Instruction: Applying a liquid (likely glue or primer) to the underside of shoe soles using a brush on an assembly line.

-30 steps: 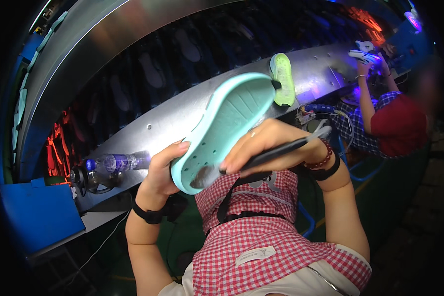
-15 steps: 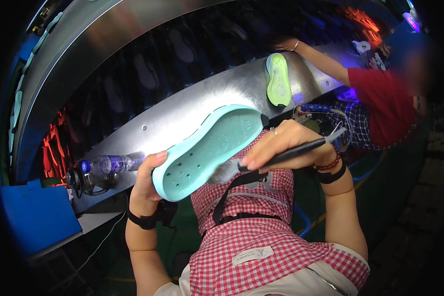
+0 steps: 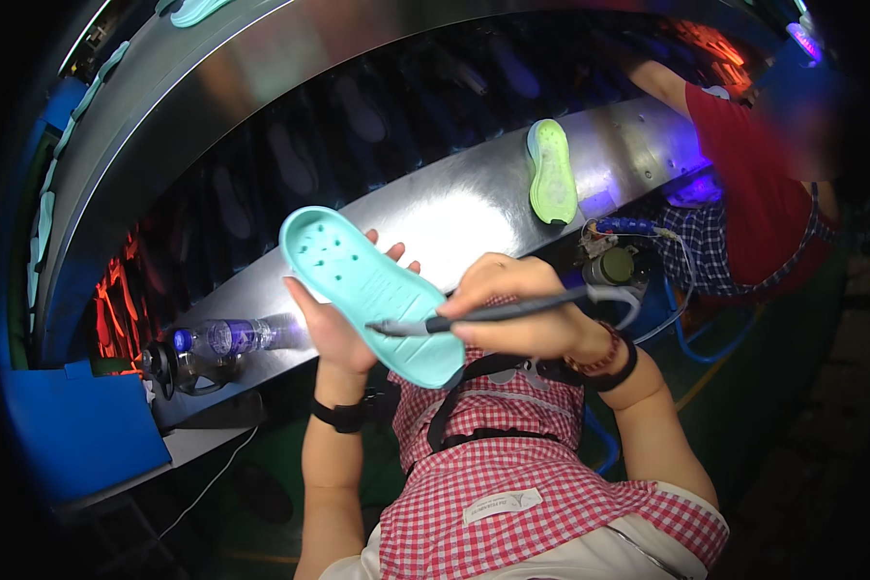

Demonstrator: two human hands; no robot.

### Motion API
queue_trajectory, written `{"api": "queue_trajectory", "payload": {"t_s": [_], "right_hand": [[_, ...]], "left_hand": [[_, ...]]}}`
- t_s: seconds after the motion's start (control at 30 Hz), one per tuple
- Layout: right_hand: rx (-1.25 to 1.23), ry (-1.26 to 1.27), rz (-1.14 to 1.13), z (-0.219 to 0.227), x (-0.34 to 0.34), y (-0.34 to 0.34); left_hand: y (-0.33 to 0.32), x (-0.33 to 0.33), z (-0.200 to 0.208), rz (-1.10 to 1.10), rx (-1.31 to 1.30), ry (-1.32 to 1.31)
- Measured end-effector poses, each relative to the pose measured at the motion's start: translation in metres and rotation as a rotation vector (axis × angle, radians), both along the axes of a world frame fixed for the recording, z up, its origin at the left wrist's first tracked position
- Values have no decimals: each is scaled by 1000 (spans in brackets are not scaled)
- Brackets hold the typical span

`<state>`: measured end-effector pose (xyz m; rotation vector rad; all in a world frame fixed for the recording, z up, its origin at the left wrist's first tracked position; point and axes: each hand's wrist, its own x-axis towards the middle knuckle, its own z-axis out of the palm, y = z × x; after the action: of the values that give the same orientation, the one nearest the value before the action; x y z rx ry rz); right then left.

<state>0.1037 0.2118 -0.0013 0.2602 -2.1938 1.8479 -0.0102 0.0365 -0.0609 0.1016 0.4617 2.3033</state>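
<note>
A turquoise shoe sole (image 3: 338, 266) lies tilted across my left hand (image 3: 336, 338), which supports it from beneath with the fingertips showing past its far edge. Several small holes dot its far, rounded end. My right hand (image 3: 522, 300) is closed around the black handle of a brush (image 3: 433, 326), with a pale tube trailing from its back end. The grey bristles rest against the sole's upturned face, near its middle. On the metal ledge beyond my hands lies a lime-green sole (image 3: 553, 174) with a dark tip.
Past the steel ledge (image 3: 425, 222) a dark machine opening holds several soles, with orange glow at both ends. A plastic bottle (image 3: 246, 335) and a dark lidded jug (image 3: 188, 372) lie at left, near a blue box (image 3: 82, 430). A co-worker in a red sleeve (image 3: 744, 174) reaches in at right.
The sole has been turned, so its holed end now points away from me. My left hand has shifted under it. The brush has moved from its edge onto its face.
</note>
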Motion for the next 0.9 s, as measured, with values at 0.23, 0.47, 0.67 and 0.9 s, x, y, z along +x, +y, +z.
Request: {"api": "queue_trajectory", "payload": {"t_s": [0.23, 0.47, 0.67, 0.9], "right_hand": [[102, 69, -92, -23, -19, -7], [302, 177, 155, -12, 4, 1], [102, 151, 32, -1, -19, -8], [82, 41, 25, -1, -12, 6]], "left_hand": [[16, 16, -14, 79, -125, -95], [-5, 1, -9, 260, -143, 81], [13, 19, 11, 176, 4, 142], [3, 6, 27, 309, -72, 249]]}}
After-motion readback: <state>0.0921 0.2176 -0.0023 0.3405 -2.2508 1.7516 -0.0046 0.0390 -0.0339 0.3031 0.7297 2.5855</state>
